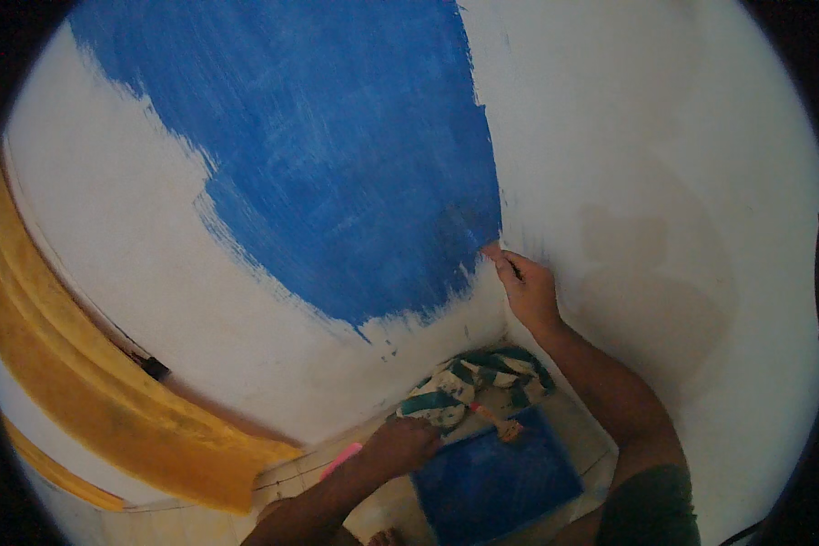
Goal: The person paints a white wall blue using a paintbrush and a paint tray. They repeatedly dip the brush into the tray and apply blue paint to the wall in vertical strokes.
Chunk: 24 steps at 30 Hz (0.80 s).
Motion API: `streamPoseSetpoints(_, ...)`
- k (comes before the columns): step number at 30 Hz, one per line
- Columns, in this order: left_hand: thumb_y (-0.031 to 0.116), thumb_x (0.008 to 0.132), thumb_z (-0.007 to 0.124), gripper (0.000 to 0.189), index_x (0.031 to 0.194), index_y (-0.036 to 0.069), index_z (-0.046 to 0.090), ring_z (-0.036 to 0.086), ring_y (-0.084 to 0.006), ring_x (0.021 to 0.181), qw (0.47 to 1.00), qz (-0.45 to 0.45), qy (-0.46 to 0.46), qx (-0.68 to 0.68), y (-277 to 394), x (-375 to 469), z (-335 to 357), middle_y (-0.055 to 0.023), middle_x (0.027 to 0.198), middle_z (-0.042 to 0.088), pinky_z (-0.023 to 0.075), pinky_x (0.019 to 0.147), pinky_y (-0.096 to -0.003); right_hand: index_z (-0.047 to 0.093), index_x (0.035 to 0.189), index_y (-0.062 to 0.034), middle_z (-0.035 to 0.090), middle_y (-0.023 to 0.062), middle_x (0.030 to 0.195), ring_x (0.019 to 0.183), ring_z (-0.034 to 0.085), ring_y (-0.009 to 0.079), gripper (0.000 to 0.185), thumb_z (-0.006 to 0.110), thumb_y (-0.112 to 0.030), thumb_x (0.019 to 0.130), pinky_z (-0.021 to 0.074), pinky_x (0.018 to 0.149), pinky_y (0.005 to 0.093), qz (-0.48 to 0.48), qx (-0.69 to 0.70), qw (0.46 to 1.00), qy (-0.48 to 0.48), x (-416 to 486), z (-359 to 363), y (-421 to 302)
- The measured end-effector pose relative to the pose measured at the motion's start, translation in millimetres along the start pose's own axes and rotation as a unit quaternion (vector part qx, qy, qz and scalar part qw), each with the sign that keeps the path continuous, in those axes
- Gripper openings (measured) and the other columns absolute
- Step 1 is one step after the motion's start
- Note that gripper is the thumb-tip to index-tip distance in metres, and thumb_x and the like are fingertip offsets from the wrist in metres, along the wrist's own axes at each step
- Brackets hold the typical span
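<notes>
My right hand (pixel 529 283) grips a paintbrush (pixel 491 250), its tip against the wall near the corner. The brush meets the lower right edge of a large blue painted area (pixel 355 150), which has ragged, streaky borders. Lower down, my left hand (pixel 409 443) hangs above the floor, in front of a crumpled green-and-white striped cloth (pixel 478 382). Its fingers are too dark to show whether they hold anything. Just right of it lies a flat blue rectangular thing (pixel 498 481), possibly a tray or sheet. A second brush-like tool (pixel 501 424) rests at its far edge.
The side wall (pixel 641 170) is pale, with faint blue marks near the corner. At left, a yellow-and-white fabric-like covering (pixel 130 409) borders the wall. A small dark object (pixel 151 367) sits at its edge. A pink thing (pixel 341 461) lies beside my left forearm on the tiled floor (pixel 293 478).
</notes>
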<state>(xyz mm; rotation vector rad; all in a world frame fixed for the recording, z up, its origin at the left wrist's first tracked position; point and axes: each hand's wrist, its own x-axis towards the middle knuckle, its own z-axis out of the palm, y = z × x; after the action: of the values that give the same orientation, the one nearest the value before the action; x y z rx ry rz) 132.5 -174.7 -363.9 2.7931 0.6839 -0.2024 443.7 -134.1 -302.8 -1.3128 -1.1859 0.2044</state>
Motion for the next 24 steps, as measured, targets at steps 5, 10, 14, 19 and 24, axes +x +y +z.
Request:
streamPoseSetpoints(5, 0.03, 0.095, 0.058, 0.029, 0.091, 0.003, 0.068, 0.07, -0.0365, 0.088, 0.998, 0.038, 0.042, -0.001, 6, 6, 0, -0.0158, 0.092, 0.069, 0.0569, 0.078, -0.049, 0.071, 0.102, -0.006, 0.044, -0.0049, 0.064, 0.055, 0.036, 0.0046, 0.035, 0.058, -0.038, 0.103, 0.0281, 0.049, 0.0253, 0.049, 0.126, 0.99, 0.047, 35, -4, -25)
streamPoseSetpoints(10, 0.029, 0.096, 0.057, 0.03, 0.09, 0.002, 0.068, 0.07, -0.0361, 0.088, 0.997, 0.052, 0.062, -0.016, 5, 13, -4, -0.0162, 0.092, 0.069, 0.0566, 0.078, -0.0488, 0.068, 0.097, -0.006, 0.044, -0.0055, 0.065, 0.056, 0.037, 0.0042, 0.04, 0.057, -0.043, 0.103, 0.0277, 0.048, 0.0244, 0.073, 0.168, 0.978, 0.096, 97, 6, -84)
streamPoseSetpoints(14, 0.03, 0.095, 0.057, 0.03, 0.09, 0.002, 0.068, 0.07, -0.0348, 0.087, 0.992, 0.075, 0.098, -0.002, 3, 13, 0, -0.0159, 0.09, 0.069, 0.0569, 0.078, -0.048, 0.067, 0.09, -0.0004, 0.05, -0.0004, 0.065, 0.061, 0.046, 0.0109, 0.05, 0.051, -0.046, 0.105, 0.0354, 0.056, 0.0316, 0.069, 0.113, 0.984, 0.119, 122, 12, -93)
streamPoseSetpoints(19, 0.03, 0.095, 0.057, 0.03, 0.089, 0.003, 0.069, 0.07, -0.0339, 0.087, 0.994, 0.075, 0.08, 0.004, 6, 14, -3, -0.0156, 0.091, 0.069, 0.0571, 0.077, -0.0485, 0.066, 0.085, 0.0007, 0.052, 0.005, 0.064, 0.059, 0.046, 0.0162, 0.057, 0.051, -0.051, 0.103, 0.0388, 0.057, 0.0351, 0.116, -0.034, 0.985, 0.126, 82, 32, -13)
streamPoseSetpoints(24, 0.032, 0.096, 0.058, 0.031, 0.101, 0.003, 0.069, 0.069, -0.038, 0.097, 0.998, 0.052, 0.019, -0.003, 12, 15, -10, -0.0181, 0.103, 0.071, 0.0564, 0.086, -0.0498, 0.066, 0.085, -0.0001, 0.05, 0.0054, 0.063, 0.057, 0.045, 0.0141, 0.05, 0.061, -0.048, 0.099, 0.0373, 0.055, 0.0341, 0.331, 0.138, 0.929, 0.094, -14, 35, -1)
